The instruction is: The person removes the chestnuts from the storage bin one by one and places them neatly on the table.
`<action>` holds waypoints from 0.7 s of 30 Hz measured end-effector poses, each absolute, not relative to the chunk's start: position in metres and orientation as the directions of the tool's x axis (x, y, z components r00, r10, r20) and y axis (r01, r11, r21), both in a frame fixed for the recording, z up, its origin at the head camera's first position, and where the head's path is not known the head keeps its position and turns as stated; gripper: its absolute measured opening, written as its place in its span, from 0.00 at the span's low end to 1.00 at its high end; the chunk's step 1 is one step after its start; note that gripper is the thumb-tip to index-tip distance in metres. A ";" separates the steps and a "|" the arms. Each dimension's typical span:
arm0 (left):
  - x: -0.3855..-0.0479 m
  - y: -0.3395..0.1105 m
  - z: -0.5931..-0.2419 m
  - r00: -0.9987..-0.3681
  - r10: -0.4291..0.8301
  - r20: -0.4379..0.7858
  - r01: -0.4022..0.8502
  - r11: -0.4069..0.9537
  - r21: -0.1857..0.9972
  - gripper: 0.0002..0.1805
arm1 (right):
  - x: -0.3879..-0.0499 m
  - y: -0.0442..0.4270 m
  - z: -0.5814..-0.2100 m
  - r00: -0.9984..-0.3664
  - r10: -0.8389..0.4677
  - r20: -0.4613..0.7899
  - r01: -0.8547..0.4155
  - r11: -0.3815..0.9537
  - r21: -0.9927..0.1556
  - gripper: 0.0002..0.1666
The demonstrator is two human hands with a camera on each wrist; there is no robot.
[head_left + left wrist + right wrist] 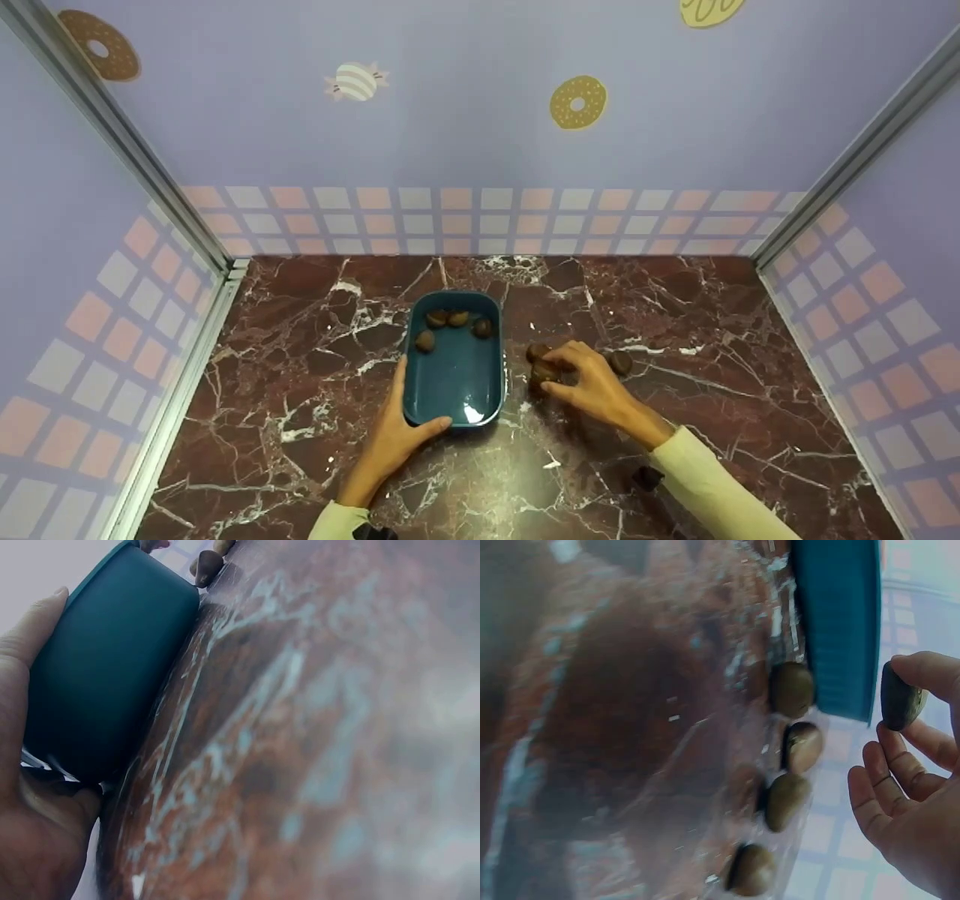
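A blue-green tray (454, 382) lies on the marbled table with several brown chestnuts (457, 319) toward its far end. My left hand (396, 435) holds the tray's near left corner, thumb on the near rim and fingers along the left side; the left wrist view shows the hand (34, 832) against the tray's wall (112, 660). Right of the tray, my right hand (592, 386) pinches one chestnut between thumb and fingers. In the right wrist view that chestnut (900, 696) is held clear of the table by the hand (922, 817), its other fingers loosely bent.
Several loose chestnuts lie right of the tray, one (538, 352) beyond my right fingertips and another (620, 363) farther right. In the right wrist view they form a row (786, 801) beside the tray. Patterned walls (495, 135) enclose the table (300, 465) at the back and sides.
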State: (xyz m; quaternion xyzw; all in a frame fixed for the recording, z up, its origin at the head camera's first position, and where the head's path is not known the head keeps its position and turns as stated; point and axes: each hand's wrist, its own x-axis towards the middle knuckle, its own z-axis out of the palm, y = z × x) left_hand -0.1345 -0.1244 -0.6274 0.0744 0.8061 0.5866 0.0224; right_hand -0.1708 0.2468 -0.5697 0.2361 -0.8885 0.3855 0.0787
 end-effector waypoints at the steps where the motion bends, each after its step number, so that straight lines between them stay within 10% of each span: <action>1: -0.134 -0.125 -0.627 -0.988 0.146 0.051 0.093 0.301 0.949 0.72 | -0.170 0.249 -0.572 -0.878 -0.352 0.324 -0.477 0.595 -0.647 0.22; 21: -0.134 -0.125 -0.627 -0.987 0.144 0.074 0.117 0.316 0.942 0.72 | -0.151 0.275 -0.607 -0.950 -0.206 0.237 -0.314 0.642 -0.699 0.21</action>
